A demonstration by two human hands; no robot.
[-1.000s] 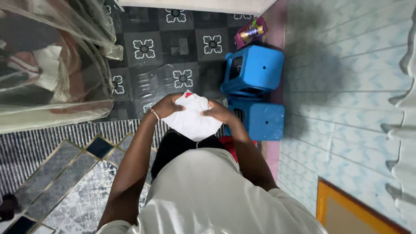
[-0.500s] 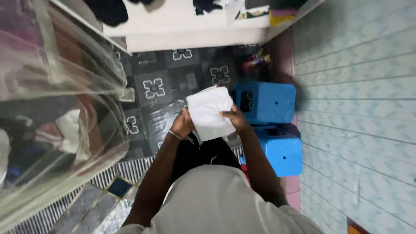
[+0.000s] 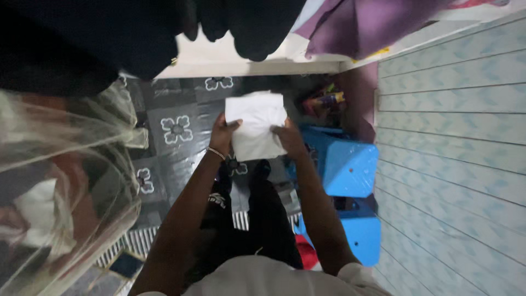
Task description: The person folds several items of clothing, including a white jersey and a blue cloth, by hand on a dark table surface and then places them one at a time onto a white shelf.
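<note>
- My left hand and right hand pinch the folded white cloth by its sides, above the floor.
- Cloth: light, soft, likely floppy; grip edges.

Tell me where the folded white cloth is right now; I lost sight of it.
In the head view, the folded white cloth is upper centre, held between the left hand and right hand, left of the blue stools.

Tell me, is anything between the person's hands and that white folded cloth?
Nothing visible is. The left hand grips the white folded cloth on one edge and the right hand grips the opposite edge, both in direct contact. The blue stools stand below and to the right, apart from the cloth.
</note>
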